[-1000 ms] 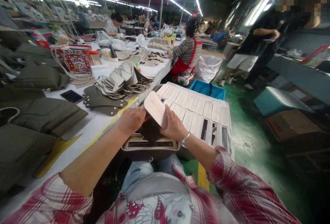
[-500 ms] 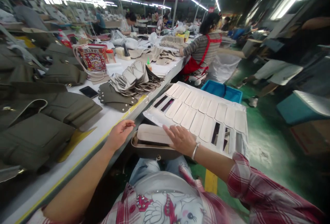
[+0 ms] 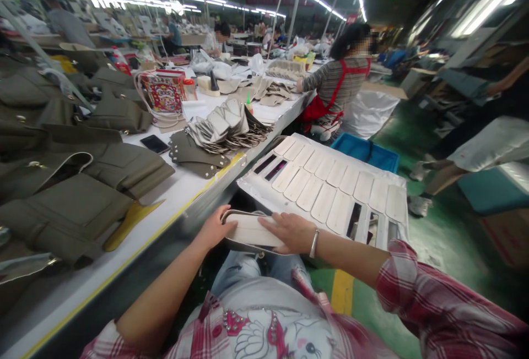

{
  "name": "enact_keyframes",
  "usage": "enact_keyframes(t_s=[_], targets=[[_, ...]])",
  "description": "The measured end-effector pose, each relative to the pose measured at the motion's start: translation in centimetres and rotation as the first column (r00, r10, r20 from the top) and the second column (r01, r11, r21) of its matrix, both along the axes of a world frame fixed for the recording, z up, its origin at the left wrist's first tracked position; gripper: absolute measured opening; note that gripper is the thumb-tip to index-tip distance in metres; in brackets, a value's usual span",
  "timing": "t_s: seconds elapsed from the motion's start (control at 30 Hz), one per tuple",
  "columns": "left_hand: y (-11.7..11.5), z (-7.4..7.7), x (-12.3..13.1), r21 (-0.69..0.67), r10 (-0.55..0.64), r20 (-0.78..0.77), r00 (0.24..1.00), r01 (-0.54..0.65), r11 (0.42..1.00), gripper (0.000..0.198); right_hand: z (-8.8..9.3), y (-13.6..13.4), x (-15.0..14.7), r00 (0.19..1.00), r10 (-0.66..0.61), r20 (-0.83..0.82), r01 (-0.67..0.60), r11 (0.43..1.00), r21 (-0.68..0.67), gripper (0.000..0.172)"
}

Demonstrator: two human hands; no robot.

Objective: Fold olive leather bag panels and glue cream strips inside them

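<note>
An olive-grey bag body [image 3: 259, 251] rests on my lap, its opening facing up. Inside its rim lies a long cream panel with rounded ends [image 3: 250, 232]. My left hand [image 3: 214, 228] grips the bag's left end, the thumb over the panel's end and the fingers around the outer wall. Stretched across the right part of the panel, my right hand [image 3: 289, 232] lies with its fingers flat on it. Just beyond is a white-covered board [image 3: 268, 196] with rows of similar cream panels [image 3: 326, 207].
To the left, a long white table [image 3: 152, 199] bears olive-grey bags [image 3: 61, 210], a phone [image 3: 154, 144] and a stack of leather pieces [image 3: 223, 128]. A blue crate [image 3: 366, 152] stands behind the board. A co-worker in a red apron [image 3: 341, 89] sits farther along; another person stands at right.
The cream panel, earlier lying over the bag's opening, now sits down inside the rim. My left hand has come from beside the bag onto its left end. My right hand stays on the panel.
</note>
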State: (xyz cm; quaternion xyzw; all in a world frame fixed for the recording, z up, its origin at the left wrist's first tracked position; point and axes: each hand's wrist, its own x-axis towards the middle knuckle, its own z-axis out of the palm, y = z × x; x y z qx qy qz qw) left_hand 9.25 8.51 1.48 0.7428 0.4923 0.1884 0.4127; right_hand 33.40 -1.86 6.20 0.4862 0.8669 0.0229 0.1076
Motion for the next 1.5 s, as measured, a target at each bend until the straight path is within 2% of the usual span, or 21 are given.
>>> enact_keyframes(t_s=[0.1, 0.17, 0.23, 0.27, 0.37, 0.43, 0.47, 0.5, 0.57, 0.6, 0.63, 0.7, 0.8, 0.9, 0.97, 1.03, 1.07, 1.17, 1.23, 1.4, 1.5], targets=[[0.6, 0.6, -0.1, 0.064, -0.069, -0.165, 0.984, 0.08, 0.995, 0.054, -0.3, 1.1, -1.0, 1.0, -0.007, 0.001, 0.007, 0.998, -0.061, 0.087], [0.1, 1.7, 0.6, 0.231, -0.034, -0.309, 0.95, 0.11, 0.967, 0.053, -0.5, 1.6, -1.7, 1.0, -0.027, 0.004, 0.028, 0.996, -0.088, 0.085], [-1.1, 2.8, 2.3, 0.419, -0.039, -0.395, 0.918, 0.218, 0.882, 0.044, -0.6, 2.0, -2.0, 0.999, -0.048, -0.004, 0.047, 0.992, -0.119, 0.083], [-1.8, 3.3, 3.3, 0.461, -0.101, -0.42, 0.902, 0.307, 0.833, 0.036, -0.6, 2.0, -2.0, 0.998, -0.053, -0.019, 0.05, 0.989, -0.141, 0.081], [-3.8, 3.6, 6.0, 0.366, -0.411, -0.427, 0.805, 0.57, 0.736, 0.027, -0.1, 2.0, -0.5, 0.988, -0.076, -0.135, 0.044, 0.973, -0.228, 0.064], [-4.1, 3.0, 6.7, 0.268, -0.51, -0.401, 0.761, 0.629, 0.729, 0.035, 0.5, 1.7, 1.5, 0.95, -0.168, -0.263, 0.094, 0.958, -0.271, 0.045], [-4.0, 2.7, 6.8, 0.245, -0.531, -0.39, 0.752, 0.64, 0.728, 0.04, 0.7, 1.5, 2.6, 0.909, -0.274, -0.315, 0.191, 0.944, -0.269, 0.034], [-3.7, 2.3, 6.7, 0.238, -0.546, -0.388, 0.743, 0.653, 0.719, 0.044, 1.0, 1.2, 3.8, 0.844, -0.405, -0.351, 0.333, 0.91, -0.249, 0.024], [-3.2, 1.9, 6.5, 0.263, -0.562, -0.415, 0.715, 0.686, 0.679, 0.051, 1.1, 0.3, 5.9, 0.664, -0.643, -0.382, 0.627, 0.757, -0.184, 0.018], [-3.1, 1.9, 6.5, 0.285, -0.573, -0.437, 0.693, 0.711, 0.643, 0.056, 1.0, -0.2, 6.8, 0.574, -0.721, -0.389, 0.721, 0.67, -0.179, 0.02], [-3.1, 2.1, 6.7, 0.302, -0.583, -0.465, 0.667, 0.738, 0.604, 0.061, 0.7, -0.7, 7.6, 0.505, -0.77, -0.389, 0.763, 0.609, -0.216, 0.021], [-3.3, 2.6, 7.4, 0.294, -0.615, -0.524, 0.589, 0.803, 0.519, 0.07, -0.1, -1.8, 8.7, 0.427, -0.831, -0.356, 0.726, 0.55, -0.412, 0.018], [-3.5, 3.4, 9.0, 0.218, -0.662, -0.597, 0.453, 0.886, 0.409, 0.078, -1.5, -2.9, 9.5, 0.336, -0.914, -0.228, 0.549, 0.387, -0.741, 0.042], [-3.2, 3.7, 10.0, 0.167, -0.693, -0.62, 0.369, 0.925, 0.342, 0.079, -2.6, -3.4, 9.8, 0.281, -0.951, -0.125, 0.397, 0.234, -0.888, 0.052], [-2.8, 3.6, 10.2, 0.146, -0.71, -0.617, 0.339, 0.936, 0.32, 0.077, -3.0, -3.6, 9.6, 0.221, -0.967, -0.126, 0.289, 0.188, -0.939, 0.045], [-2.4, 3.3, 10.1, 0.131, -0.723, -0.611, 0.322, 0.942, 0.308, 0.075, -3.1, -3.6, 9.2, 0.16, -0.97, -0.182, 0.203, 0.213, -0.956, 0.036], [-2.3, 3.2, 10.0, 0.128, -0.729, -0.607, 0.315, 0.945, 0.302, 0.074, -3.0, -3.5, 9.0, 0.153, -0.961, -0.229, 0.191, 0.256, -0.948, 0.034], [-2.1, 2.8, 10.0, 0.112, -0.745, -0.602, 0.287, 0.954, 0.277, 0.074, -2.3, -3.5, 8.7, 0.24, -0.898, -0.369, 0.252, 0.425, -0.869, 0.037], [-2.1, 2.8, 10.1, 0.093, -0.753, -0.601, 0.266, 0.96, 0.265, 0.075, -1.7, -3.6, 8.8, 0.281, -0.86, -0.426, 0.292, 0.5, -0.816, 0.041], [-2.1, 3.2, 10.7, 0.048, -0.747, -0.624, 0.23, 0.965, 0.257, 0.073, -1.0, -3.7, 9.2, 0.278, -0.853, -0.441, 0.353, 0.518, -0.779, 0.05], [-1.9, 3.6, 11.1, 0.006, -0.752, -0.627, 0.202, 0.967, 0.255, 0.073, -1.5, -3.6, 9.3, 0.309, -0.814, -0.492, 0.378, 0.58, -0.721, 0.049]])
